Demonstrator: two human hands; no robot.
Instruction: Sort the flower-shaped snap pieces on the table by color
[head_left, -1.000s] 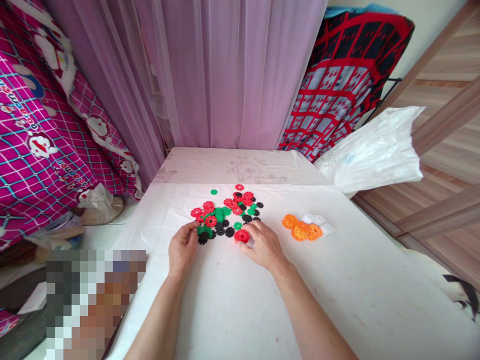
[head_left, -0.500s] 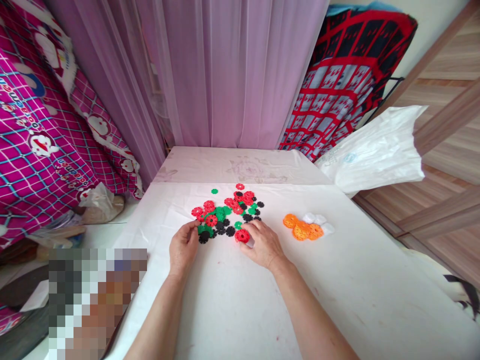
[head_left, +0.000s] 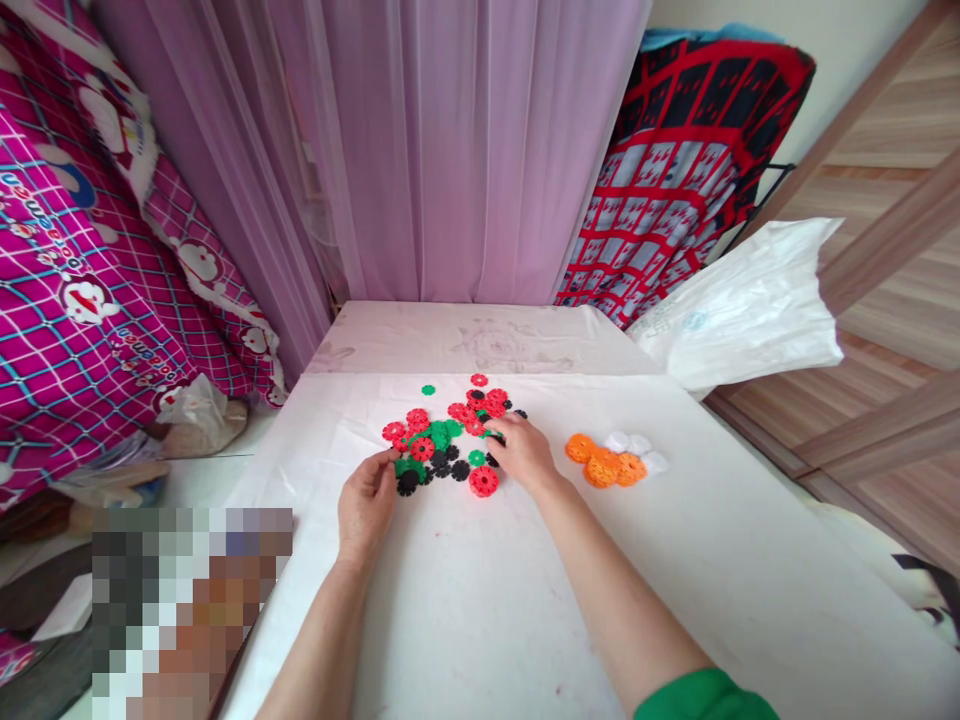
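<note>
Notched plastic snowflake discs in red, green and black lie in a loose pile on the white-covered table (head_left: 465, 620). At the pile's left edge is my left hand (head_left: 366, 500), its fingers curled and pressed together beside a black disc (head_left: 407, 483); whatever they pinch is hidden. My right hand (head_left: 525, 450) reaches over the pile's right side, thumb and fingers apart, close to red discs (head_left: 475, 427) and black ones partly under it. A red disc stack (head_left: 484, 481) lies just in front of that hand. One green disc (head_left: 428, 390) sits apart at the back.
To the right, orange discs (head_left: 602, 467) lie against white discs (head_left: 655, 462). A white plastic bag (head_left: 750, 310) hangs at the table's right edge. Behind the table is a purple curtain (head_left: 465, 150); a pink patterned cloth (head_left: 90, 270) hangs at left.
My right hand has left the red disc stack at the front and moved back over the pile. The stack now lies fully visible. My left hand stays nearly in place.
</note>
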